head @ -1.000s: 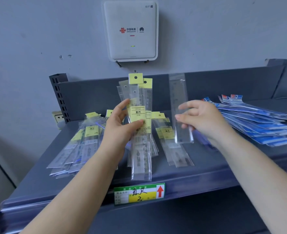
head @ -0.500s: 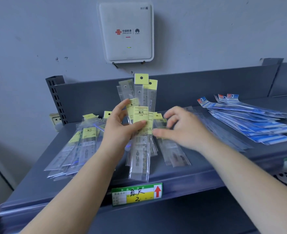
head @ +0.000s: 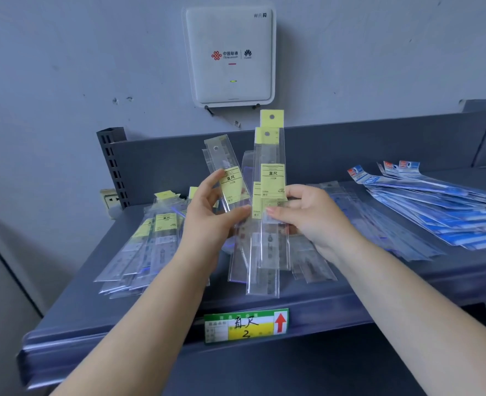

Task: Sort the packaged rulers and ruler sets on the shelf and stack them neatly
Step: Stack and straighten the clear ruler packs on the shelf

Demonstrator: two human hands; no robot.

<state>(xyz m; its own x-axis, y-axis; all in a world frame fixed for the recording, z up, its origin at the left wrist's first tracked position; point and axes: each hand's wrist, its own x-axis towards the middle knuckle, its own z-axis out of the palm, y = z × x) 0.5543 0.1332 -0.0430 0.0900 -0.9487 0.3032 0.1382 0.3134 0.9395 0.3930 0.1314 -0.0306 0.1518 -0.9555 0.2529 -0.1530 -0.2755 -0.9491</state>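
Grey shelf (head: pixel 350 304) first: blue ruler sets (head: pixel 441 212) fanned at right edge, yellow-label pile (head: pixel 150 241) at left. Mid-shelf, held upright: packaged rulers (head: pixel 267 238), likely light, stiff, slick sleeves (pinch at the label). Left hand (head: pixel 210 221) pinching a tilted bunch, right hand (head: pixel 307 215) gripping an upright bunch. Loose packs underneath crowding set-down.

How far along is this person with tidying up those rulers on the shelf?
About midway, it seems. Done: the blue-packaged sets lie grouped at the right, though fanned rather than squared. In hand: the left hand and right hand both grip a bunch of yellow-labelled rulers held upright. Left: the loose pile on the left and a few packets under the hands are not yet stacked.
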